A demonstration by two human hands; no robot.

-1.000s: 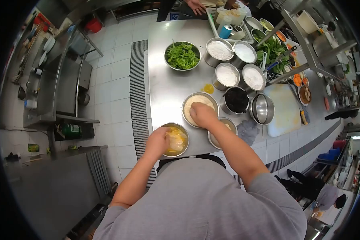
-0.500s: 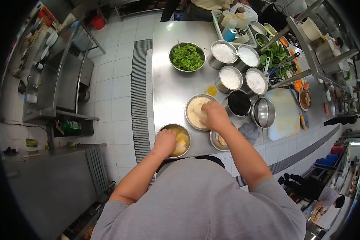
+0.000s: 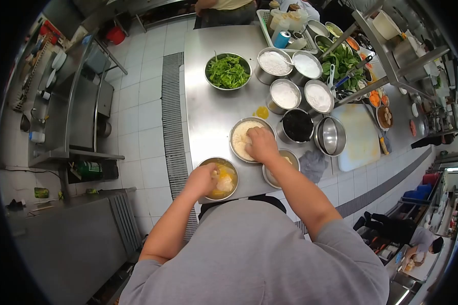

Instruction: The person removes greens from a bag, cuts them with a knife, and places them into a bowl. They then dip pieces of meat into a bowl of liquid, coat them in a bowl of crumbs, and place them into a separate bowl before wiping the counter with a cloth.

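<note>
My left hand [image 3: 202, 179] is at the left rim of a steel bowl [image 3: 233, 192] of beaten egg, its fingers curled together; what they grip, if anything, I cannot make out. A pale, soft-looking piece [image 3: 224, 183] lies in the yellow egg. My right hand [image 3: 262, 145] reaches into a steel bowl of pale breadcrumbs [image 3: 241, 137], fingers bent down and closed, their tips partly hidden. Beneath my right forearm sits another steel bowl [image 3: 269, 178], partly covered, with pale pieces inside.
Beyond the crumbs are yellow spill [image 3: 261, 112], a bowl of green leaves [image 3: 228, 72] and several tubs of white powder [image 3: 285, 95]. A dark-filled tub [image 3: 297, 125], stacked steel bowls [image 3: 331, 136], a grey cloth [image 3: 313, 165] and a cutting board [image 3: 359, 137] stand right. People work nearby.
My left hand has lifted and drawn slightly left from the egg, uncovering more of the pale piece. My right hand stays in the crumbs. The whole view has shifted a little.
</note>
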